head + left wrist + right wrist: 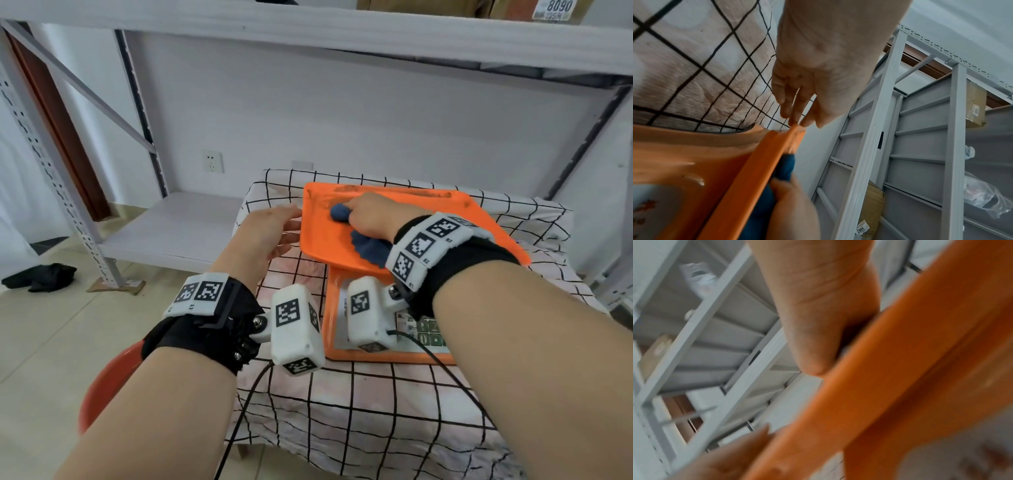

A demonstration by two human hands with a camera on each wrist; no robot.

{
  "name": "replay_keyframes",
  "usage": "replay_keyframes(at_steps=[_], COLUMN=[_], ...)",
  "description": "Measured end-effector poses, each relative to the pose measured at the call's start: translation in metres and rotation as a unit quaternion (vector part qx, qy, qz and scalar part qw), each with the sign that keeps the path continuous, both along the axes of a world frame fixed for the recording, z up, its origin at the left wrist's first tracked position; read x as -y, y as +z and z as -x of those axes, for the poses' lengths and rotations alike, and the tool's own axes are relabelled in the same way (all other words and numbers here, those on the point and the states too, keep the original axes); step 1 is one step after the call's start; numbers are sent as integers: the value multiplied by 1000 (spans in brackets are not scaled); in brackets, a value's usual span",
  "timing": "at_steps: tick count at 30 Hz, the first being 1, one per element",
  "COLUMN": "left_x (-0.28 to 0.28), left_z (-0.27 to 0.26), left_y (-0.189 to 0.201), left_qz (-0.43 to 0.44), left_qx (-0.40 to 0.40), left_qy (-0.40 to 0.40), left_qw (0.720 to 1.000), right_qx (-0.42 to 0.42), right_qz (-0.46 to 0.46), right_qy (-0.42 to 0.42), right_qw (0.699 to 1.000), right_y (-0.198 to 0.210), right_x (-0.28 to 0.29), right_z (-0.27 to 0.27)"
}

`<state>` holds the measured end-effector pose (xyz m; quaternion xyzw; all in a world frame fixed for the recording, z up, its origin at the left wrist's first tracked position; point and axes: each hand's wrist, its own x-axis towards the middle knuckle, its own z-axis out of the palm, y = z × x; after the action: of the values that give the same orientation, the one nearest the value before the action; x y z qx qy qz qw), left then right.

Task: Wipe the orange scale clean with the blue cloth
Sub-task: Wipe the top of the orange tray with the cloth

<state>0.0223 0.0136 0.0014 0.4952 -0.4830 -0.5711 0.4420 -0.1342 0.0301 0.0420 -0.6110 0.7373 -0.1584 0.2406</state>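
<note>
The orange scale (414, 216) stands on a table under a black-checked cloth (370, 418), its keypad (424, 334) facing me. Brown smears mark the pan's far rim (349, 188). My right hand (366, 216) grips the bunched blue cloth (340, 212) and presses it on the pan's far left part. More of the cloth trails under my wrist. My left hand (284, 229) has straight fingers that touch the pan's left edge. In the left wrist view, those fingertips (795, 120) meet the orange rim (764, 155) beside the blue cloth (785, 165). The right wrist view is blurred, showing my right hand (818, 337) against the orange pan (900, 369).
Grey metal shelving (44, 144) surrounds the table, with a low shelf (171, 229) at the left and a board (308, 31) overhead. A red stool (106, 380) is by my left forearm. Dark fabric (41, 275) lies on the floor. A black cable (246, 407) hangs from my wrist.
</note>
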Motion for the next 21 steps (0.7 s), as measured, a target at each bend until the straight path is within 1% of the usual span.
replay_keyframes(at_steps=[1, 2, 4, 6, 7, 9, 11, 12, 14, 16, 19, 21], left_x=[0, -1, -1, -1, 0, 1, 1, 1, 0, -1, 0, 1], left_z=[0, 0, 0, -2, -2, -3, -4, -5, -4, -3, -2, -2], left_y=[0, 1, 1, 1, 1, -1, -1, -2, -4, -6, -6, -6], left_qz=[1, 0, -5, -5, -3, 2, -1, -6, -17, -15, -1, 0], left_qx=[0, -2, 0, 8, 11, 15, 13, 7, -7, -11, -5, 0], left_qy=[-6, -11, -17, -21, -24, -29, -32, -32, -29, -20, -8, -11], left_qw=[1000, 1000, 1000, 1000, 1000, 999, 999, 999, 999, 1000, 1000, 1000], right_qx=[5, 29, 51, 77, 79, 58, 50, 64, 108, 128, 97, 40], right_qz=[1, -11, -51, -113, -124, -120, -91, -81, -97, -106, -99, -89], right_qy=[7, 12, 37, 85, 94, 85, 99, 110, 123, 123, 103, 117], right_qw=[1000, 999, 997, 987, 985, 987, 990, 989, 982, 978, 985, 988], right_y=[0, 0, 7, 18, 22, 23, 22, 19, 14, 9, 7, 3], right_x=[2, 3, -5, -17, -24, -34, -40, -41, -38, -33, -18, -6], right_z=[-8, -16, -27, -26, -19, -13, -14, -16, -20, -23, -25, -28])
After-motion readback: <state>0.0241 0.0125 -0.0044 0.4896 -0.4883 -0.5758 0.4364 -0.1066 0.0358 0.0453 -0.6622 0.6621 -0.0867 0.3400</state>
